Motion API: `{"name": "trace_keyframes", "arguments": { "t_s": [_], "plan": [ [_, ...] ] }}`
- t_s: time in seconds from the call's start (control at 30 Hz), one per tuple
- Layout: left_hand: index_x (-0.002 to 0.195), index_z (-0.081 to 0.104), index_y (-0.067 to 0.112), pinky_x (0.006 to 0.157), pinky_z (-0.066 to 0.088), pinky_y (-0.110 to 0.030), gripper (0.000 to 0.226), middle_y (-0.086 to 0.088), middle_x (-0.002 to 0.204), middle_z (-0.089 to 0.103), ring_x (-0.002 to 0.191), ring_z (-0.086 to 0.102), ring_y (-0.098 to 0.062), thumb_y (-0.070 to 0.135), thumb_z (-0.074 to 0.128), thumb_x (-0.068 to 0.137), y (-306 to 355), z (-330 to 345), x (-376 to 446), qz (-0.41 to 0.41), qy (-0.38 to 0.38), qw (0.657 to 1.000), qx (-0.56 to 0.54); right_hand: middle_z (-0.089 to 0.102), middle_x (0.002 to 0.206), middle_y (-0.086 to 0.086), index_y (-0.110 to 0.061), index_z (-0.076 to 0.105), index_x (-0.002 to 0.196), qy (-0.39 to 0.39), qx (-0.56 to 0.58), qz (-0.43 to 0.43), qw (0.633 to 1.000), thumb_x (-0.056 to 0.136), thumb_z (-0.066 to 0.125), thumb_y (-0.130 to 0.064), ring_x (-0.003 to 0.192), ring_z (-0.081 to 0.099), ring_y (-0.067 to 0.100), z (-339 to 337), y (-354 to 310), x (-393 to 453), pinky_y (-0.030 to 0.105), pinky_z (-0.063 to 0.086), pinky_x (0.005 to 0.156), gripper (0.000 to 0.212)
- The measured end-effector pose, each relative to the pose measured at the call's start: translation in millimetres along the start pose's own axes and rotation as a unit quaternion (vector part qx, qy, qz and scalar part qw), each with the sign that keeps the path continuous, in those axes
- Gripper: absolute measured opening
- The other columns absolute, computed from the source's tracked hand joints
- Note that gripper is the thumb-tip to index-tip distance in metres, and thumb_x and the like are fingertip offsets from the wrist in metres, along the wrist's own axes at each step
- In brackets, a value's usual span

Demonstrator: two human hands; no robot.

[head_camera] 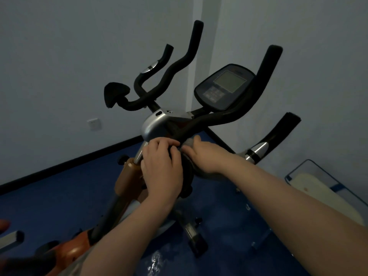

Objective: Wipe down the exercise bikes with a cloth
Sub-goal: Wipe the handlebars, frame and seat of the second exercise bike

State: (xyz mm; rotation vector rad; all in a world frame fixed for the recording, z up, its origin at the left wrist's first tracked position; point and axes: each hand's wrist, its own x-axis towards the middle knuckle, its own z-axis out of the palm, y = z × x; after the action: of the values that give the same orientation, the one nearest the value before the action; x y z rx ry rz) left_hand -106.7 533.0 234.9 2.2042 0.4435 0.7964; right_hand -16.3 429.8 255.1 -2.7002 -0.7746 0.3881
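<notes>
An exercise bike (pixel 159 124) with black foam handlebars, a silver hub and an orange frame stands in front of me. Its console (pixel 225 86) with a grey screen tilts up at centre right. My right hand (pixel 203 154) presses a grey cloth (pixel 188 142) against the black handlebar just below the silver hub. My left hand (pixel 161 168) is curled around the black part of the stem right beside it, fingers touching the cloth's edge. Most of the cloth is hidden under my right hand.
Grey walls meet in a corner behind the bike, with a wall socket (pixel 94 124) low on the left. The floor (pixel 59 192) is blue and shiny. A blue-framed white object (pixel 318 188) lies at the right. A grey bar end (pixel 12 239) pokes in at the lower left.
</notes>
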Motion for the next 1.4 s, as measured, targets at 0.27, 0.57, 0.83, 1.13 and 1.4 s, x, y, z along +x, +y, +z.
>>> {"name": "trace_keyframes", "arguments": {
  "t_s": [0.27, 0.57, 0.83, 1.13, 1.4],
  "plan": [
    [0.1, 0.06, 0.033, 0.092, 0.026, -0.031, 0.019, 0.012, 0.11, 0.052, 0.107, 0.039, -0.009, 0.021, 0.046, 0.095, 3, -9, 4, 0.064, -0.081, 0.992, 0.07, 0.066, 0.1, 0.005, -0.01, 0.046, 0.135, 0.164, -0.299, -0.108, 0.934, 0.098, 0.028, -0.052, 0.085, 0.061, 0.024, -3, 30, -77, 0.034, 0.038, 0.07, 0.058],
    [0.102, 0.066, 0.025, 0.081, 0.043, -0.03, 0.017, 0.005, 0.102, 0.064, 0.093, 0.055, -0.013, 0.021, 0.052, 0.094, 46, 21, 27, 0.178, -0.238, 0.952, 0.069, 0.065, 0.102, 0.007, -0.011, 0.069, 0.094, 0.41, -0.18, -0.073, 0.891, 0.09, 0.054, -0.03, 0.112, 0.055, 0.028, 35, 51, -91, 0.048, 0.028, 0.112, 0.025],
    [0.098, 0.071, 0.03, 0.062, 0.034, -0.028, 0.023, 0.014, 0.088, 0.066, 0.077, 0.053, -0.008, 0.022, 0.049, 0.096, 42, 24, 21, 0.173, -0.195, 0.96, 0.102, 0.067, 0.12, 0.009, -0.006, 0.072, 0.106, 0.474, -0.251, -0.047, 0.843, 0.097, 0.047, -0.02, 0.127, 0.052, 0.03, -41, 108, -94, 0.048, 0.021, 0.115, 0.03],
    [0.095, 0.07, 0.03, 0.061, 0.036, -0.029, 0.023, 0.016, 0.079, 0.056, 0.071, 0.049, -0.008, 0.021, 0.049, 0.096, 47, 21, 21, 0.168, -0.206, 0.956, 0.123, 0.052, 0.141, 0.005, -0.011, 0.067, 0.118, 0.527, -0.213, 0.026, 0.822, 0.099, 0.049, -0.025, 0.139, 0.03, 0.024, -30, 97, -103, 0.043, 0.016, 0.115, 0.03],
    [0.095, 0.07, 0.03, 0.063, 0.037, -0.029, 0.021, 0.019, 0.074, 0.048, 0.068, 0.045, -0.005, 0.023, 0.05, 0.096, 50, 20, 18, 0.152, -0.203, 0.958, 0.136, 0.049, 0.112, 0.006, -0.02, 0.047, 0.142, 0.521, 0.031, 0.079, 0.849, 0.095, 0.056, -0.025, 0.094, 0.05, 0.018, 13, 72, -113, 0.035, 0.052, 0.074, 0.048]
  ]
}}
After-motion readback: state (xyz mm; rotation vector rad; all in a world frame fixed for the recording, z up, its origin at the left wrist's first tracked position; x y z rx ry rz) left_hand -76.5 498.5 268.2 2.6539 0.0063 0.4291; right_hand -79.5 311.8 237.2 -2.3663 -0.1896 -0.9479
